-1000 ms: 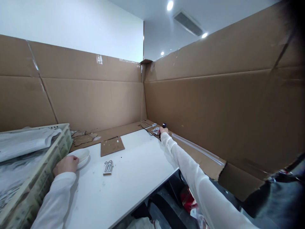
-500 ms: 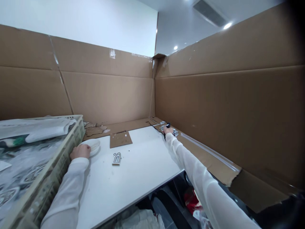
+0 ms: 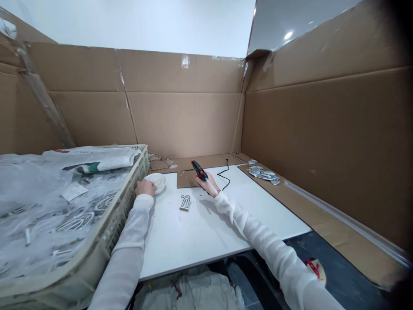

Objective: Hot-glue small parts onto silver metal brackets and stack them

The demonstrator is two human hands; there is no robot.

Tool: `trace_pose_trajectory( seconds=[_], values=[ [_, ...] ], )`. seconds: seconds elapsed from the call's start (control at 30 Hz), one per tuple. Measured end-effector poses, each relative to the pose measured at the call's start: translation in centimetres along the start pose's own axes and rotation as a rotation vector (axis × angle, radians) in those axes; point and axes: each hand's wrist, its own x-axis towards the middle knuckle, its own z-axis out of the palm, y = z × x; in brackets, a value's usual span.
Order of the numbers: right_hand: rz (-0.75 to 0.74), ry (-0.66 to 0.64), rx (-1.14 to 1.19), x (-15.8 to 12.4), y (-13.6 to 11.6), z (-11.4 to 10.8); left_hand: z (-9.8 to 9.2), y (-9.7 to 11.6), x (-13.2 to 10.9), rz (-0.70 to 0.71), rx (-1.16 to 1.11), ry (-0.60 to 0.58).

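My right hand (image 3: 207, 184) is closed round a black glue gun (image 3: 199, 169) with an orange tip, held above the white table (image 3: 206, 224); its black cord (image 3: 224, 177) trails behind. A small arch-shaped wooden piece (image 3: 185, 202) lies flat on the table just in front of that hand. My left hand (image 3: 145, 187) rests with curled fingers at the edge of a small white dish (image 3: 157, 181), next to the crate. A square of cardboard (image 3: 186, 178) lies behind the glue gun.
A large beige plastic crate (image 3: 106, 232) full of clear plastic bags stands at the left. Several small arch pieces (image 3: 263, 173) lie heaped on the cardboard at the back right. Tall cardboard walls (image 3: 322, 142) enclose the table. Bags lie under the table edge.
My right hand has come back from the far right corner with the glue gun, to the middle of the table. The view has turned left. My left hand stays at the dish.
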Motion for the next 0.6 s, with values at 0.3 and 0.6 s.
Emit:
trace_pose_trajectory(
  seconds=[0.3, 0.6],
  values=[
    [-0.072, 0.102, 0.007, -1.9, 1.1, 0.6, -0.7, 0.2, -0.4, -0.038, -0.118, 0.024],
    [0.068, 0.006, 0.232, -2.3, 0.1, 1.6, 0.0, 3.3, -1.6, 0.244, -0.733, 0.039]
  ],
)
